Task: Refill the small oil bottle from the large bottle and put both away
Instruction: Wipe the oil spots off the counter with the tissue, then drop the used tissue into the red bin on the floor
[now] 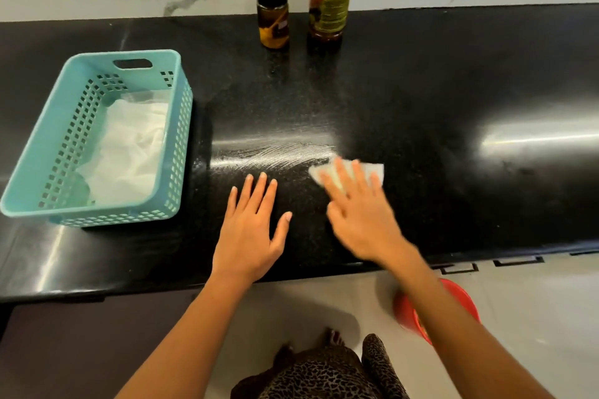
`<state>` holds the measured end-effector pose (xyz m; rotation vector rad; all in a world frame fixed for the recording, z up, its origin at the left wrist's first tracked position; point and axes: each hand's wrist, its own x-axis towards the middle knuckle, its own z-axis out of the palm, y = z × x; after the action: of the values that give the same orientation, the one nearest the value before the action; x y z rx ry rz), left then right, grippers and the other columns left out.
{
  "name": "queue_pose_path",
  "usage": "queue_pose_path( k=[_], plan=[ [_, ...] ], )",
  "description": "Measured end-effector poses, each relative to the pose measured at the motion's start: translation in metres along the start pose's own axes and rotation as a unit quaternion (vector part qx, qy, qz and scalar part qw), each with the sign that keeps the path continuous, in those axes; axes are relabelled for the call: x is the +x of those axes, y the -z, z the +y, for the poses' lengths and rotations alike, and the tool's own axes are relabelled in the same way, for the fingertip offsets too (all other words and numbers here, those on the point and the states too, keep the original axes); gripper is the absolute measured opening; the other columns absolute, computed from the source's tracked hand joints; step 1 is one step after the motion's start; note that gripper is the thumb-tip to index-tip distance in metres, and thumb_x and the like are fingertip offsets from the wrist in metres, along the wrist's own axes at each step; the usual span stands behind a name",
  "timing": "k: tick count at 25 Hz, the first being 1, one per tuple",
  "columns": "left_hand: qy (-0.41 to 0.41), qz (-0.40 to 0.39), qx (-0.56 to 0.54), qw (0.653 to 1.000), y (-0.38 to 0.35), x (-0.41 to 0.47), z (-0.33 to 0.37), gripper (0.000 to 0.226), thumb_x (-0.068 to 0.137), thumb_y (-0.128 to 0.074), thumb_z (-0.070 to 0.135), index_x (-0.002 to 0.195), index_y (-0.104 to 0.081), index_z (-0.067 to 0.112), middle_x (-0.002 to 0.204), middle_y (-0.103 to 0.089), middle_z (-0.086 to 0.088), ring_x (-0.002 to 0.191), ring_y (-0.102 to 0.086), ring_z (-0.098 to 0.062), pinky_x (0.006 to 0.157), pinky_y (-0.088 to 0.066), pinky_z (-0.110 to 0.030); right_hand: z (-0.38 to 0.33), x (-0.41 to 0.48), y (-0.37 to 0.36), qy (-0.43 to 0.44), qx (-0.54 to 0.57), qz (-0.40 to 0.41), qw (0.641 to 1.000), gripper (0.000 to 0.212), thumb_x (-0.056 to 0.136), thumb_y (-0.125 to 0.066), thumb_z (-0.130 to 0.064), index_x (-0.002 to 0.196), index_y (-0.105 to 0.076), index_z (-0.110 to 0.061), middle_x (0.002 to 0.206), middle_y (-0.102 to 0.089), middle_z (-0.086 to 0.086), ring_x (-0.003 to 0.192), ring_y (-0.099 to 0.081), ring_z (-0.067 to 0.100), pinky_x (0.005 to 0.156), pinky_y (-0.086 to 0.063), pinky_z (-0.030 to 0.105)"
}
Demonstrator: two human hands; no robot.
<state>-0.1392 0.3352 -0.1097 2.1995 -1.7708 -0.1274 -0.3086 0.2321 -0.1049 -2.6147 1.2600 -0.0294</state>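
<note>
My right hand (359, 220) presses a white tissue (356, 172) flat against the black table (453, 91), fingers spread over it, so this grip is a palm-down press on the tissue and no clench. My left hand (252, 230) lies open and flat on the table beside it, holding nothing. A smeared streak (275, 152) shines just left of the tissue, and I judge I am wiping up oil. To do it well I should keep the tissue flat, work from the outer edge of the streak inward, and fold to a clean face so I do not spread the film.

The small oil bottle (272, 10) and the large bottle (330, 0) stand side by side at the back of the table, well apart from my hands; the small one's cap is on. The large bottle's top is cut off, so I cannot tell whether it is capped. A teal basket (181, 100) holding crumpled white paper sits left. My right hand is blurred.
</note>
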Motion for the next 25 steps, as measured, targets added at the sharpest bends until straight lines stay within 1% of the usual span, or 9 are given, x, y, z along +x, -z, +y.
queue_pose_path(
  k=[5,7,10,12,14,16,19,21,25],
  plan=[
    [-0.010,0.000,-0.001,1.000,0.000,0.000,-0.001,0.067,0.090,-0.017,0.052,0.144,-0.027,0.013,0.154,-0.020,-0.005,0.144,-0.005,-0.018,0.117,-0.001,-0.036,-0.022,-0.098,-0.017,0.097,-0.011,0.046,0.994,0.059,0.095,-0.021,-0.056,0.147,-0.020,-0.028,0.156,-0.013,-0.001,0.144,-0.006,0.023,0.115,-0.004,0.039],
    [-0.008,0.002,-0.006,1.000,0.001,-0.001,-0.001,0.067,0.090,-0.017,0.052,0.145,-0.026,0.014,0.154,-0.020,-0.005,0.144,-0.004,-0.020,0.116,0.000,-0.037,0.002,-0.110,-0.012,0.048,0.003,0.081,0.996,0.060,0.095,-0.017,-0.056,0.146,-0.021,-0.025,0.155,-0.016,-0.001,0.143,-0.009,0.021,0.116,-0.001,0.031],
    [-0.027,0.023,-0.015,0.999,0.003,-0.007,0.001,0.063,0.093,-0.020,0.046,0.144,-0.027,0.010,0.153,-0.023,-0.007,0.144,-0.005,-0.021,0.117,-0.004,-0.038,0.018,-0.110,-0.009,-0.041,0.085,0.154,0.984,0.055,0.096,-0.032,-0.044,0.132,-0.048,-0.006,0.139,-0.047,0.012,0.132,-0.038,0.025,0.113,-0.012,0.023],
    [-0.079,0.063,-0.012,0.995,0.007,-0.013,0.005,0.055,0.096,-0.026,0.038,0.141,-0.033,0.007,0.150,-0.030,-0.009,0.142,-0.014,-0.023,0.116,-0.016,-0.044,0.007,-0.113,-0.016,-0.070,0.141,0.233,0.960,0.033,0.088,-0.050,-0.013,0.115,-0.063,0.001,0.121,-0.061,0.017,0.117,-0.054,0.026,0.110,-0.018,0.018],
    [-0.137,0.105,-0.052,0.984,0.011,-0.023,0.019,0.047,0.095,-0.036,0.029,0.137,-0.039,0.007,0.147,-0.035,-0.010,0.141,-0.022,-0.026,0.114,-0.024,-0.043,-0.008,-0.124,-0.017,-0.104,0.207,0.278,0.932,0.034,0.075,-0.056,0.013,0.104,-0.069,-0.001,0.111,-0.067,0.014,0.108,-0.060,0.018,0.104,-0.028,0.014],
    [-0.169,0.093,-0.141,0.971,0.009,-0.043,0.048,0.043,0.093,-0.042,0.025,0.133,-0.044,0.008,0.142,-0.042,-0.008,0.136,-0.033,-0.021,0.112,-0.027,-0.032,-0.016,-0.140,-0.010,-0.166,0.297,0.318,0.885,0.032,0.075,-0.061,0.016,0.098,-0.071,-0.006,0.102,-0.071,0.008,0.097,-0.061,0.003,0.093,-0.044,0.015],
    [-0.122,-0.059,-0.283,0.949,0.003,-0.080,0.114,0.040,0.093,-0.044,0.033,0.131,-0.047,0.021,0.129,-0.055,0.005,0.117,-0.052,-0.006,0.098,-0.042,-0.023,-0.011,-0.168,0.006,-0.270,0.443,0.326,0.790,0.025,0.078,-0.070,-0.001,0.095,-0.064,-0.018,0.092,-0.069,-0.006,0.085,-0.062,-0.007,0.072,-0.050,0.010],
    [-0.018,-0.169,-0.375,0.911,-0.011,-0.090,0.161,0.035,0.094,-0.045,0.035,0.127,-0.050,0.024,0.118,-0.059,0.013,0.105,-0.057,-0.002,0.090,-0.048,-0.025,0.007,-0.186,0.005,-0.309,0.487,0.337,0.745,0.020,0.075,-0.075,-0.007,0.088,-0.063,-0.017,0.084,-0.068,-0.008,0.078,-0.065,-0.001,0.066,-0.050,0.011],
    [0.217,-0.325,-0.546,0.741,-0.041,-0.084,0.240,0.019,0.095,-0.047,0.028,0.096,-0.065,0.020,0.087,-0.070,0.002,0.079,-0.067,-0.009,0.068,-0.055,-0.024,0.052,-0.224,-0.009,-0.358,0.484,0.312,0.735,0.012,0.076,-0.071,-0.003,0.085,-0.073,-0.011,0.079,-0.071,-0.004,0.074,-0.065,0.004,0.069,-0.051,0.016]
  ],
)
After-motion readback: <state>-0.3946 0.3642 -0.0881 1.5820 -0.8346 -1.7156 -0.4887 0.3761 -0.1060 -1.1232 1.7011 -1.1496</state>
